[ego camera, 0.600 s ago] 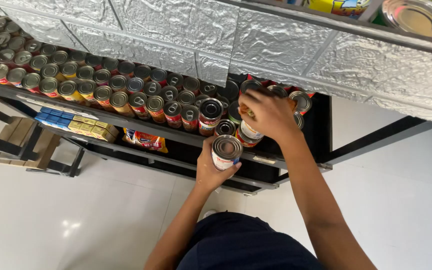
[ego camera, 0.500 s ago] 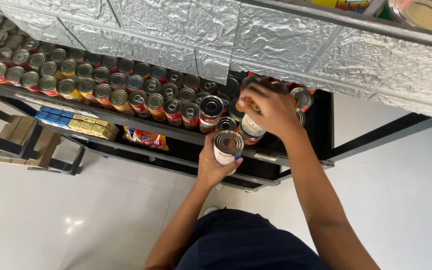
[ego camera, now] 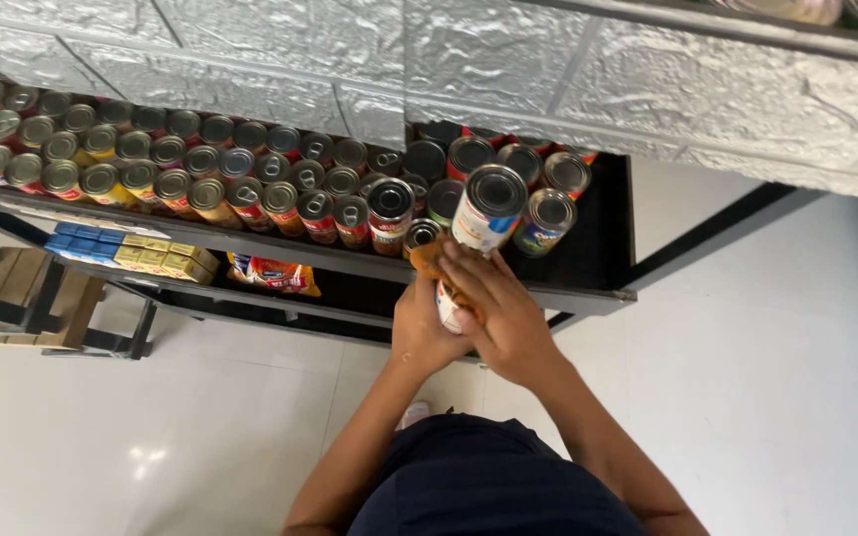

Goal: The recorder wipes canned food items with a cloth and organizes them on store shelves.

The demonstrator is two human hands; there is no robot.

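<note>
While both hands (ego camera: 479,318) grip one can (ego camera: 484,213) (shelf edge (ego camera: 588,293) near), right shelf space lies open

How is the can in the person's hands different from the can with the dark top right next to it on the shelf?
The held can is tilted and lifted off the shelf, gripped by the left hand and right hand; the shelf can stands upright, untouched. The held can's label looks mostly white, the shelf can's mostly red. Both have round metal tops.
</note>
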